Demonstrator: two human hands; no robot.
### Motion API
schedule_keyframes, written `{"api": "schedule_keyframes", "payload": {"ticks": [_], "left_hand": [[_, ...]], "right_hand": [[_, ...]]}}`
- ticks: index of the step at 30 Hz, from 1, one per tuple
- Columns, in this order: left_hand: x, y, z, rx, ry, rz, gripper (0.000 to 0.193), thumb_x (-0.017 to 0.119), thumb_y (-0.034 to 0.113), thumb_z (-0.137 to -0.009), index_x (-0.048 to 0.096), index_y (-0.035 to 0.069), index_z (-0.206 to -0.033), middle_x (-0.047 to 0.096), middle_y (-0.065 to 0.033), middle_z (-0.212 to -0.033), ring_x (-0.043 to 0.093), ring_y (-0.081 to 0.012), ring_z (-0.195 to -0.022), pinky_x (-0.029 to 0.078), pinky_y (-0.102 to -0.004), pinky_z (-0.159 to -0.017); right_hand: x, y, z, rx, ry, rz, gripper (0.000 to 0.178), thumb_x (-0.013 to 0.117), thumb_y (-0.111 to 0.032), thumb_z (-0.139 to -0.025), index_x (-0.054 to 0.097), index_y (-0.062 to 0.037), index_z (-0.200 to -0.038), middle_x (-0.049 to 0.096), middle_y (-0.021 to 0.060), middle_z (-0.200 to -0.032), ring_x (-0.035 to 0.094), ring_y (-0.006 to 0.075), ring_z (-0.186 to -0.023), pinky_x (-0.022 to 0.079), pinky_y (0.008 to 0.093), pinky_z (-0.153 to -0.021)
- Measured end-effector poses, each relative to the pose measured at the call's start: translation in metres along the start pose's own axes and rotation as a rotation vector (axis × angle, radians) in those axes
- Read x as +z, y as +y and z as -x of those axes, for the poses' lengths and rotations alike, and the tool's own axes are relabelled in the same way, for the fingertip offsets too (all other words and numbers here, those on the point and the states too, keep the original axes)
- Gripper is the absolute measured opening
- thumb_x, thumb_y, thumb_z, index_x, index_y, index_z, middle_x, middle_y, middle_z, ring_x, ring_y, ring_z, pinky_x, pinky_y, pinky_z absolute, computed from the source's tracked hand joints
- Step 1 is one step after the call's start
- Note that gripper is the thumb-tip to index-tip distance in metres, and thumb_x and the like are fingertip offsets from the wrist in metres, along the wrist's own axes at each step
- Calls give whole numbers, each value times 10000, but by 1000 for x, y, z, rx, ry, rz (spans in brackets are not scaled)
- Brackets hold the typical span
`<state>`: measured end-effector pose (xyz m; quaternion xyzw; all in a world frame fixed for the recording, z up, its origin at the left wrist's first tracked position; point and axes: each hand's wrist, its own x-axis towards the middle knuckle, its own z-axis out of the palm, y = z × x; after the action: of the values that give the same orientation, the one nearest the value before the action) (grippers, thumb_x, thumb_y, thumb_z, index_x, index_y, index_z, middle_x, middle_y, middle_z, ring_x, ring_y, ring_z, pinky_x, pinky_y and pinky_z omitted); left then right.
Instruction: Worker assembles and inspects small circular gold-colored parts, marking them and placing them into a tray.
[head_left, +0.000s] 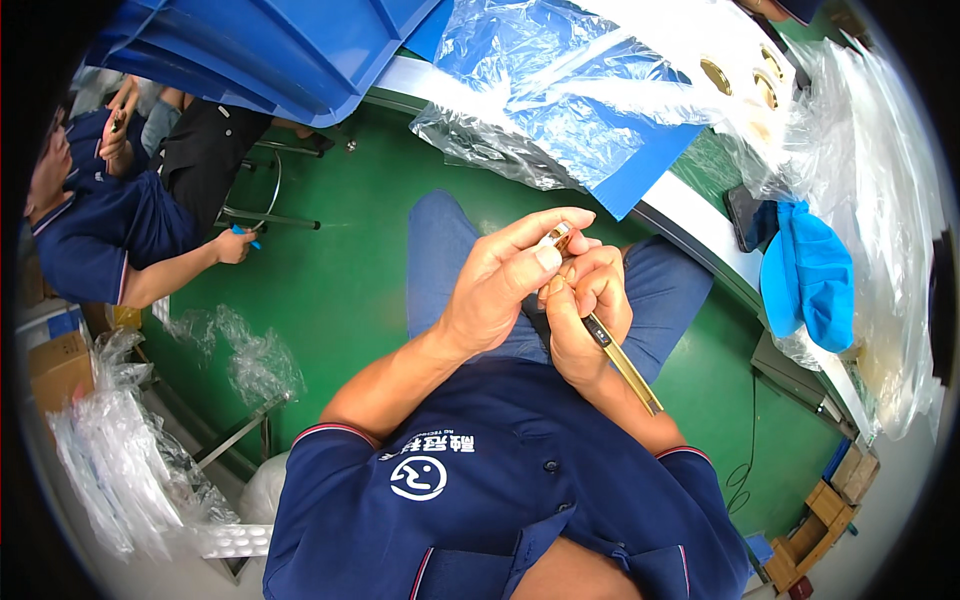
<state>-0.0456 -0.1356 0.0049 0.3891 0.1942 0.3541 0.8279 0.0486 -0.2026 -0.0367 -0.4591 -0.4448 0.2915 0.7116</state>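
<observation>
at mid-frame, the left hand (490,292) pinched a small brassy piece (559,234), the right hand (592,308) a slim gold-and-black cutter (630,374); detail work seemed underway, needing steadiness next.

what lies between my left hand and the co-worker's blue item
In the head view: green floor, then your left trouser leg, partly behind your left hand.

White lettering (435,446) and round emblem (418,478) on navy shirt (490,500)
</observation>
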Motion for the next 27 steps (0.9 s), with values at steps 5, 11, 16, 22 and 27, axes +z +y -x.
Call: {"api": "schedule_keyframes", "payload": {"ticks": [5, 11, 16, 22, 27], "left_hand": [[1, 3, 0, -16, 2, -35, 432, 488, 218, -865, 476, -50, -1203, 537, -105, -1034, 509, -180, -1034, 390, -319, -916], [0, 2, -1, -11, -7, -22, 424, 488, 213, -865, 481, -49, -1198, 537, -99, -1018, 508, -174, -1019, 391, -312, -911], [2, 3, -1, -18, 6, 16, 409, 478, 206, -873, 483, -46, -1195, 538, -95, -1012, 510, -168, -1013, 392, -299, -904], [-1, 2, -2, -47, 17, 90, 404, 462, 215, -886, 479, -40, -1199, 546, -96, -1009, 516, -155, -993, 405, -270, -867], [2, 2, -3, -34, 25, 92, 409, 462, 230, -887, 479, -39, -1195, 551, -99, -1010, 520, -153, -982, 407, -265, -856]], "right_hand": [[-2, 1, -1, -18, -24, 44, 270, 469, 154, -777, 338, -63, -681, 405, 62, -872, 449, 96, -660, 435, 235, -572], [-3, 1, -1, -40, -39, 93, 274, 475, 154, -774, 341, -61, -670, 398, 63, -866, 458, 94, -670, 427, 232, -589], [-3, 1, -1, 20, -23, 0, 279, 490, 145, -771, 341, -67, -668, 402, 57, -859, 478, 105, -678, 446, 243, -610], [3, -8, -5, 90, 3, -213, 284, 485, 142, -775, 334, -78, -677, 408, 55, -855, 491, 114, -674, 470, 249, -621], [2, -6, -5, 84, 58, -128, 290, 518, 132, -764, 336, -77, -677, 418, 64, -852, 468, 112, -691, 438, 243, -627]]}}
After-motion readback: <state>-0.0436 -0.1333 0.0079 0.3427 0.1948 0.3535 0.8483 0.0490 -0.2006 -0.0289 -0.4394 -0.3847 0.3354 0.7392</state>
